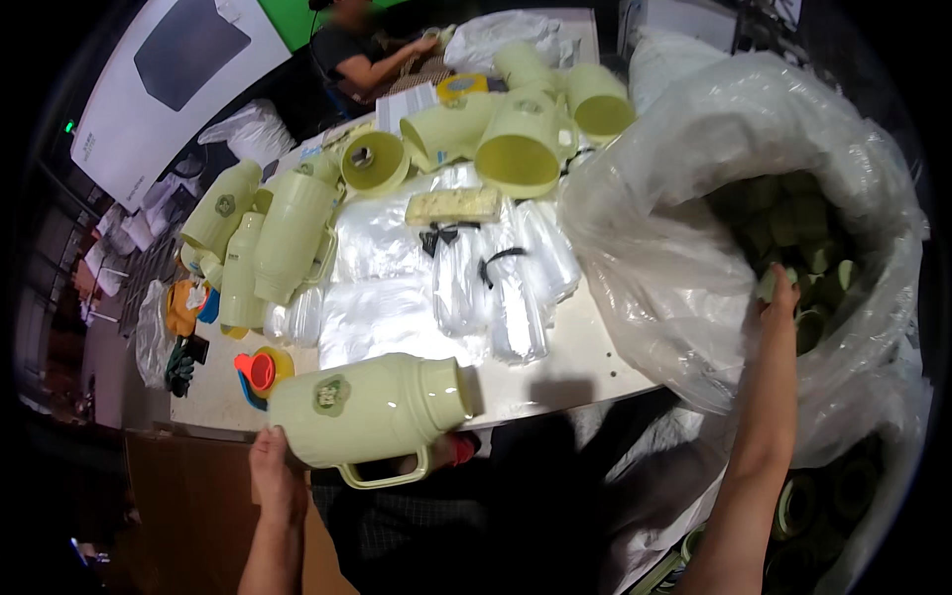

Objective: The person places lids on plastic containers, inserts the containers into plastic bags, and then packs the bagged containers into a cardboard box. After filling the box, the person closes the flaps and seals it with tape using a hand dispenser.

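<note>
A pale green vacuum flask body (347, 409) with a side handle and a flower emblem lies tilted sideways at the table's front edge, its open neck toward the right. My left hand (274, 474) grips its base end. Far to the right, my right hand (781, 294) reaches into a large clear plastic bag (684, 307). Its fingers close on a small pale green plastic piece (767, 284). Many similar cup-like green pieces (798, 220) fill the bag around it; the fingertips are partly hidden.
More flask bodies (296, 236) stand and lie along the table's left and back. Bundled clear plastic sleeves (516, 312) and a yellowish block (453, 205) occupy the middle. Orange and yellow cups (263, 370) sit front left. Another person (372, 64) sits beyond the table.
</note>
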`<action>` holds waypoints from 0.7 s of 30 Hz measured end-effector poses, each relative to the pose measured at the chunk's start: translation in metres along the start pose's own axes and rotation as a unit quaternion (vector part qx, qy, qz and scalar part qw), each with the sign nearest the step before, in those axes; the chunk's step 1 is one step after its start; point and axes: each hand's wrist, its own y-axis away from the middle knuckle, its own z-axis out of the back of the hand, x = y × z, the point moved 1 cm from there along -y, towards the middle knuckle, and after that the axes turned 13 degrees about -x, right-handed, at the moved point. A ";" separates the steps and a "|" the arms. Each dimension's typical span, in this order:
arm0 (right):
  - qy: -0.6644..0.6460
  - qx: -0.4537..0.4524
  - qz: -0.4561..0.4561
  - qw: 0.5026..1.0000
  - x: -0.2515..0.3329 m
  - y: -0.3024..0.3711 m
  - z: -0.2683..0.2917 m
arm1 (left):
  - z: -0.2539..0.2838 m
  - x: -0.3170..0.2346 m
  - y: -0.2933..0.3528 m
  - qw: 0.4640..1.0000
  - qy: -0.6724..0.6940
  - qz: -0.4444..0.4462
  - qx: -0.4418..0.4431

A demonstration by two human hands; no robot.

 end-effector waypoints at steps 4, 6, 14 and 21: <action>-0.098 -0.042 -0.019 0.994 -0.019 -0.020 -0.008 | -0.020 0.034 0.028 0.997 0.038 0.071 -0.014; -0.079 -0.013 -0.031 0.996 -0.014 -0.050 0.006 | -0.035 0.037 0.036 0.994 0.060 0.094 0.000; 0.169 -0.165 0.146 0.961 -0.003 -0.073 0.008 | -0.072 0.046 0.040 0.981 0.138 0.112 0.074; 0.420 -0.098 0.221 0.875 0.028 0.043 0.002 | -0.064 0.045 0.053 0.978 0.121 0.170 0.008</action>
